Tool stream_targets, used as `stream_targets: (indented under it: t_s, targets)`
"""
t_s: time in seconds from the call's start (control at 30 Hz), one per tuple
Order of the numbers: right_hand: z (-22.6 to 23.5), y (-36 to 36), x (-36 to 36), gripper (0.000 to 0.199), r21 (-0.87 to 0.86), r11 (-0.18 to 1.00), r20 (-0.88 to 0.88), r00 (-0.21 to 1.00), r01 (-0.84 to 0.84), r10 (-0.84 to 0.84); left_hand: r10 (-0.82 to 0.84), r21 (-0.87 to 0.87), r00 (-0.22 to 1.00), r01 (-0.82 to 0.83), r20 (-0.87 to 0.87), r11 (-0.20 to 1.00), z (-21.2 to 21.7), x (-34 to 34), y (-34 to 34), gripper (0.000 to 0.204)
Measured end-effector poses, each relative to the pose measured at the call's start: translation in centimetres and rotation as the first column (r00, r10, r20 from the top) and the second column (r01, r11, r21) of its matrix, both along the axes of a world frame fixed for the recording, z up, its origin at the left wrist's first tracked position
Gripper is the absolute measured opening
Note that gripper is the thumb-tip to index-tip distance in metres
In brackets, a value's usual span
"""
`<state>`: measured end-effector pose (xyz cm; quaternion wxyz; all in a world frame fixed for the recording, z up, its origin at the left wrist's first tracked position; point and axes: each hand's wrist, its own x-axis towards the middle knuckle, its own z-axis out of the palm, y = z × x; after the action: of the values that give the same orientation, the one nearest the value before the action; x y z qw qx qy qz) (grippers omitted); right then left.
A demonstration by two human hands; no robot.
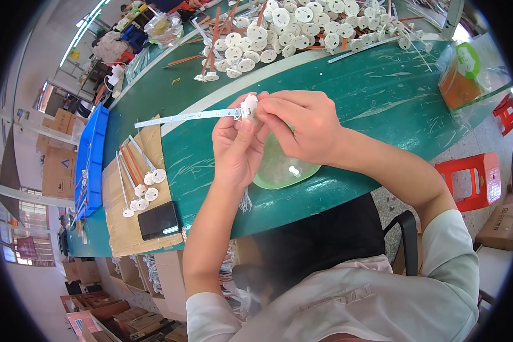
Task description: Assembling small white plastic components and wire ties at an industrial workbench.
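Observation:
My left hand (pixel 237 149) grips a small white round plastic piece (pixel 249 107) between thumb and fingers. From it a narrow light-coloured LED strip (pixel 191 116) sticks out to the left. My right hand (pixel 310 124) is closed in a pinch at the right side of the white piece; what its fingertips hold is hidden. Under both hands stands a translucent green bowl (pixel 288 176) with small clear or whitish contents that I cannot make out. Thin white wires (pixel 245 200) hang below my left wrist.
Several finished-looking strips with white discs (pixel 141 191) lie on cardboard (pixel 117 228) at the left, beside a black phone (pixel 158 220). A blue tray (pixel 97 154) stands further left. A large pile of white discs (pixel 290 34) lies across the far side; a bagged orange-green container (pixel 461 74) is far right.

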<state>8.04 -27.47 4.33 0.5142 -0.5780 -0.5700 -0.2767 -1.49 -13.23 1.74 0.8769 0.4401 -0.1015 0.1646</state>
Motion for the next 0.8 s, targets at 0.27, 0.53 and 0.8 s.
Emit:
stream_targets:
  t_s: [0.27,0.53,0.8]
  targets:
    - [-0.8,0.9,-0.3,0.016,0.068,0.998,-0.035,0.999,-0.005,0.007,0.012,-0.057,0.999,-0.014,-0.037,0.998,-0.2,0.0,0.1,0.044]
    - [-0.8,0.6,-0.4,0.015,0.08,0.997,-0.046,0.999,0.001,0.003,0.016,-0.011,1.0,-0.016,-0.003,1.0,-0.3,0.0,-0.5,0.043]
    - [-1.0,1.4,0.1,0.012,0.035,0.999,-0.17,0.985,-0.015,0.021,0.09,0.014,0.996,-0.09,-0.023,0.996,0.1,0.6,0.1,0.041]
